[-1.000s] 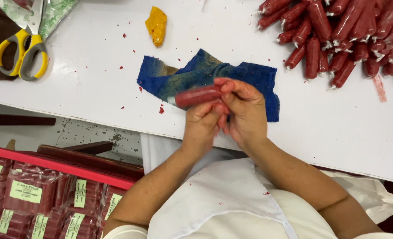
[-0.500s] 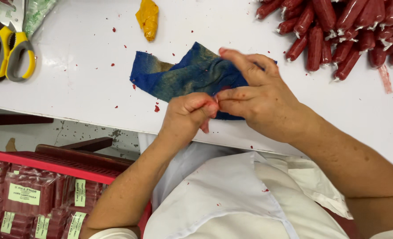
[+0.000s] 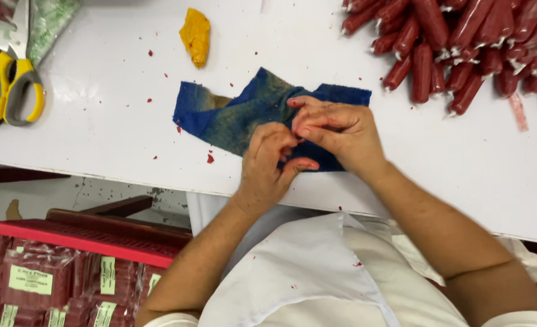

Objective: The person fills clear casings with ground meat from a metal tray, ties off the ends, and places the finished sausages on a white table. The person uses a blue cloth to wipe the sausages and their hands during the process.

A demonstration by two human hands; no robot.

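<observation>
We find both hands working together over a blue cloth (image 3: 244,118) at the near edge of a white table (image 3: 99,121). The left hand (image 3: 268,166) is curled, its knuckles up and its fingers folded inward, and it lies on the lower part of the cloth. The right hand (image 3: 341,133) lies just above and beside it, fingers extended and bunched toward the left hand, fingertips touching the left hand's fingers. We cannot tell whether either hand grips anything; if something is pinched between them, it is hidden by the fingers.

The cloth is a thick, fuzzy rag, deep blue with dull yellow-brown staining across its middle. It is crumpled into an irregular, roughly bow-shaped spread, flat at the ends and bunched under the hands.

Small red flecks (image 3: 210,158) dot the smooth table surface around the cloth. Beyond the cloth, toward the far edge, lies a lumpy yellow-orange wad (image 3: 196,35), soft-looking and oblong. At the far right is a loose heap of short red sausages (image 3: 462,42), cylindrical, glossy in tight casing with pinched ends. At the far left lie scissors with yellow handles (image 3: 14,85), resting partly on clear plastic bags (image 3: 50,18).

Below the table's edge, at the lower left, a red crate (image 3: 69,242) holds flat, labelled packs of dark red product (image 3: 32,281). The person wears a white apron (image 3: 293,284) speckled with red.
</observation>
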